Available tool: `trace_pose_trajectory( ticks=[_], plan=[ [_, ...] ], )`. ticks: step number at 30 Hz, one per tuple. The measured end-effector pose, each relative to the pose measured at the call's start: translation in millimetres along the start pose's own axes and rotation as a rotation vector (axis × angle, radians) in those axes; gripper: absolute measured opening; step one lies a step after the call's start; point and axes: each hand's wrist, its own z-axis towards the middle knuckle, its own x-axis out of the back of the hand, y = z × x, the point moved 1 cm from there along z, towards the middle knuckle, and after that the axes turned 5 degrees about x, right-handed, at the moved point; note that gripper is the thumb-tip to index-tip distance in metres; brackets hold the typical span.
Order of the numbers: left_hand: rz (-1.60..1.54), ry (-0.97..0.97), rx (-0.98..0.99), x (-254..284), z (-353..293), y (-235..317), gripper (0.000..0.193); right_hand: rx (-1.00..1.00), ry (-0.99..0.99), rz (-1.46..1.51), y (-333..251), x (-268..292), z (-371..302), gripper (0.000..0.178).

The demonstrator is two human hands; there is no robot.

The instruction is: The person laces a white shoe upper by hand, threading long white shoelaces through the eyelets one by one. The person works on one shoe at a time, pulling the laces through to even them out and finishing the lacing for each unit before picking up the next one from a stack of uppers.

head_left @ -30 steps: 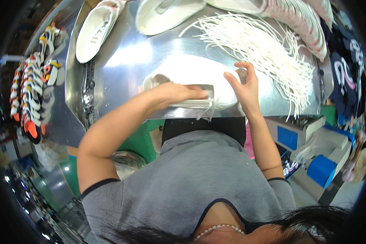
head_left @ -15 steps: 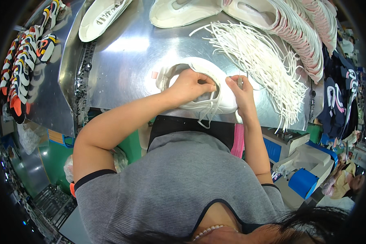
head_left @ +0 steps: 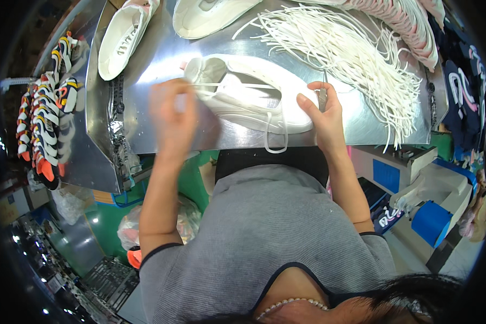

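A white sneaker [head_left: 248, 97] lies on its side on the shiny metal table [head_left: 156, 65], close to the near edge. My left hand [head_left: 173, 116] is blurred with motion and grips a white lace [head_left: 229, 86] drawn taut across the shoe's opening. My right hand [head_left: 321, 110] rests against the toe end of the sneaker and pinches the other end of the lace. A loop of lace [head_left: 275, 143] hangs over the table's edge below the shoe.
A big heap of loose white laces [head_left: 351, 59] lies at the right. Two more white sneakers [head_left: 121, 38] [head_left: 210, 16] sit at the back, with a row of pink-edged soles [head_left: 410, 27] far right. Colourful shoes [head_left: 43, 119] hang at the left.
My left hand has pulled away from the shoe's opening to the left, drawing the lace tight. My right hand has shifted right to the toe. The shoe now lies more exposed.
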Motion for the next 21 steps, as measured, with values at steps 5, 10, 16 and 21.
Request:
trace_pose_trajectory(
  ticks=[5,10,16,21],
  plan=[
    [0.442,0.307,0.423,134.2,-25.7,-139.8,0.016,-0.097,0.056,0.267,-4.5,23.1,-1.7,0.034],
    [0.229,0.221,0.286,90.5,-5.5,-31.7,0.01,-0.024,0.009,-0.168,11.5,21.6,6.5,0.036],
    [-0.598,-0.301,-0.037,16.3,22.4,127.9,0.01,0.317,0.025,-0.726,-4.9,18.9,7.7,0.04],
    [-0.833,-0.229,0.373,-10.9,12.1,88.4,0.003,0.244,-0.037,-0.562,-23.9,7.2,-1.0,0.033]
  ],
)
